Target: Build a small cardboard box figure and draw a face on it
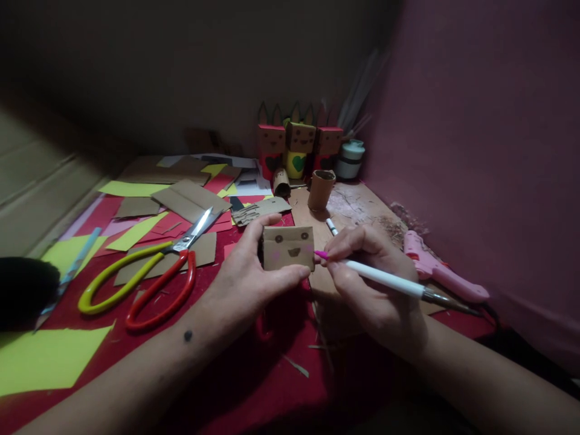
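Note:
Between the thumb and fingers of my left hand (pixel 251 266) is a small cardboard box (pixel 285 260), its front turned toward me. Drawn on that front are two dark eyes, a brown mouth and pink cheek marks. My right hand (pixel 374 278) grips a white marker (pixel 385 276) with a pink tip. That tip is at the box's right edge, by the right cheek mark; whether it touches cannot be made out. Behind my right fingers a second, white pen (pixel 332 226) lies partly hidden.
Scissors (pixel 181 244) with yellow and red handles lie open at left among cardboard and coloured paper scraps (pixel 136 188). Cardboard tubes (pixel 321 191) stand and lie behind the box. Several box-headed figures (pixel 296 145) line the back, beside a jar (pixel 351 158). A pink glue gun (pixel 441 269) is at right.

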The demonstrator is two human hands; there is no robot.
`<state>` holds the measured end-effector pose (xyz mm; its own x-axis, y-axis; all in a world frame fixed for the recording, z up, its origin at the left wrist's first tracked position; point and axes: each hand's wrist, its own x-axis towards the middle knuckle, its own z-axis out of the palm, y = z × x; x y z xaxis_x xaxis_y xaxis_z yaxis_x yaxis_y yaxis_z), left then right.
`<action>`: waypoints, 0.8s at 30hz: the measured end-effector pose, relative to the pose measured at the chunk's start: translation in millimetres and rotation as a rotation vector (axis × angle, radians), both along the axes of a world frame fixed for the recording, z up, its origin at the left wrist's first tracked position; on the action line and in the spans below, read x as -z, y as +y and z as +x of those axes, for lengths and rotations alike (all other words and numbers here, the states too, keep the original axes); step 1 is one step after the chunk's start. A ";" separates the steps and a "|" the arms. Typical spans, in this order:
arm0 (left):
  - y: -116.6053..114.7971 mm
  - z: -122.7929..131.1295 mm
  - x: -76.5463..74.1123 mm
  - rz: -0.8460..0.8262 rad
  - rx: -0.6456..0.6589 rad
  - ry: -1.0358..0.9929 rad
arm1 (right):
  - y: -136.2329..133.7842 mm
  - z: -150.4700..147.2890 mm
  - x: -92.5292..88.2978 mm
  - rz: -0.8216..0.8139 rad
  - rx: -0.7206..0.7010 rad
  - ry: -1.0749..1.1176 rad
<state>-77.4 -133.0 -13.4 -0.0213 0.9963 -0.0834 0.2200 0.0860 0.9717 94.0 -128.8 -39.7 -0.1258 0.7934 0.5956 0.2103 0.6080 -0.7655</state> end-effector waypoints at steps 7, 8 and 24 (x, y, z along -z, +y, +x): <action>-1.2 1.7 -1.5 0.004 0.002 0.012 | -0.4 -0.1 0.9 -0.005 0.019 -0.015; -1.6 2.2 -1.9 0.002 0.000 0.012 | -0.4 -0.2 1.3 -0.006 0.022 -0.016; -2.4 3.8 -0.3 0.010 -0.034 0.032 | 2.8 -1.4 2.3 0.037 0.049 -0.057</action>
